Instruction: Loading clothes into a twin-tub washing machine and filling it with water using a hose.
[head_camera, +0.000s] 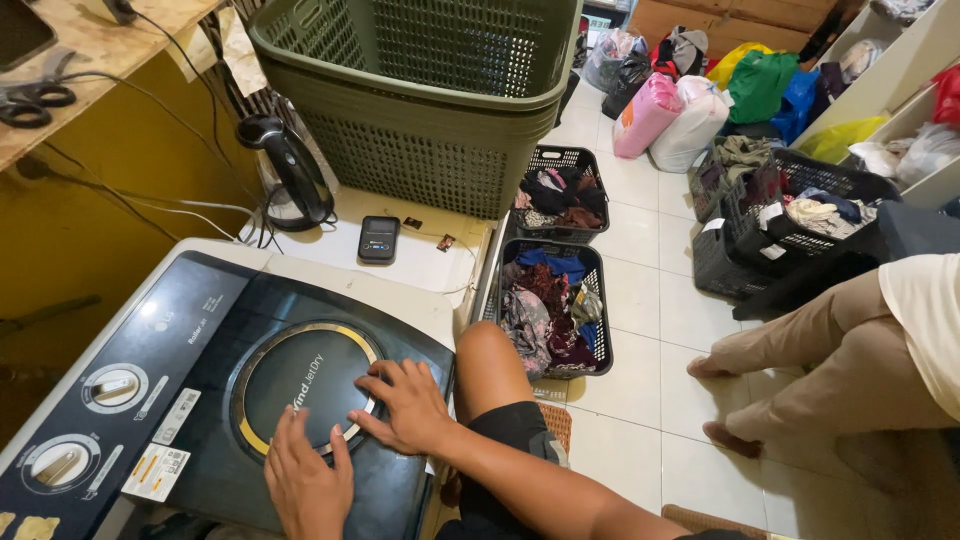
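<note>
1. Both hands lay flat on the dark lid (200, 330) of the washing machine (60, 360), neither grip clenched on anything. The right hand (408, 405) spread its fingers over the right edge of the round gold-ringed window (305, 385); the left hand (305, 485) rested palm down at the window's near rim, fingers pointing away from the person.

2. From where I stood, pressing flat looked like the sound way to handle that lid: open palms spread the load, and fingertips kept on the panel rather than the ring would be less likely to slip.

3. I judged the weight should stay even between the two hands, since the right one sat further forward than the left.

4. The two dials (115, 387) sat well apart to the left, out of reach of either hand, so a stray knock seemed unlikely.

5. Beside the machine, the person's knee (487, 350) nearly touched a black basket of clothes (555, 305) on the tiled floor (640, 420).

6. Another person's legs (800, 370) stood well apart to the right, near more baskets.
</note>
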